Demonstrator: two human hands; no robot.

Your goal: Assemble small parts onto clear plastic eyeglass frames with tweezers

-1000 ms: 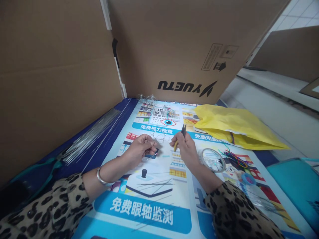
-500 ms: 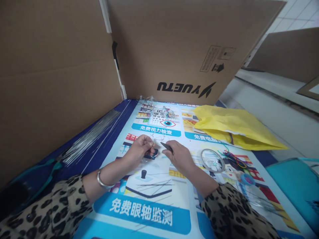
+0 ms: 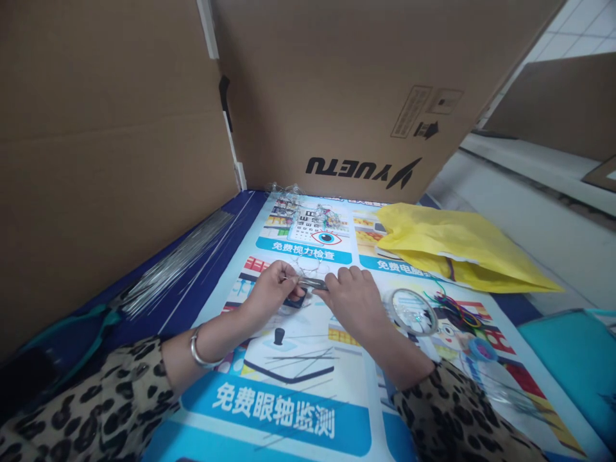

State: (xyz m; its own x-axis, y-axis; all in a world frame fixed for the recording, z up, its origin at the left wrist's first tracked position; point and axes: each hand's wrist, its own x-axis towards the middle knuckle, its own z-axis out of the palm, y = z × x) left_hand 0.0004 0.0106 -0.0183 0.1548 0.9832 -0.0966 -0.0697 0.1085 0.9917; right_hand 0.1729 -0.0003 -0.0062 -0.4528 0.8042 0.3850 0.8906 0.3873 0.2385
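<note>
My left hand [image 3: 272,290] is closed in a pinch on a thin wire piece, with a silver bangle on the wrist. My right hand [image 3: 353,298] wraps round small pliers [image 3: 314,283], whose grey jaws point left and reach the left fingertips. The pliers' handles are hidden in the palm. Just beyond the fingers, bent thin wire [image 3: 308,263] forms loops; where it joins the pinched piece I cannot make out. Several loose straight wires [image 3: 298,359] lie on the printed sheet [image 3: 274,414] nearer to me.
A bundle of straight wires [image 3: 180,263] lies at left. Tangled wire pieces [image 3: 327,218] lie at the back, before cardboard panels [image 3: 366,96]. To the right are a tape roll [image 3: 412,312], coloured cords [image 3: 464,313], a yellow bag [image 3: 452,240] and a teal pouch [image 3: 572,359].
The pliers have turned from pointing up-left to lying nearly level, and their jaws now meet the left fingertips. My right hand has rotated knuckles-up; my left hand has hardly moved.
</note>
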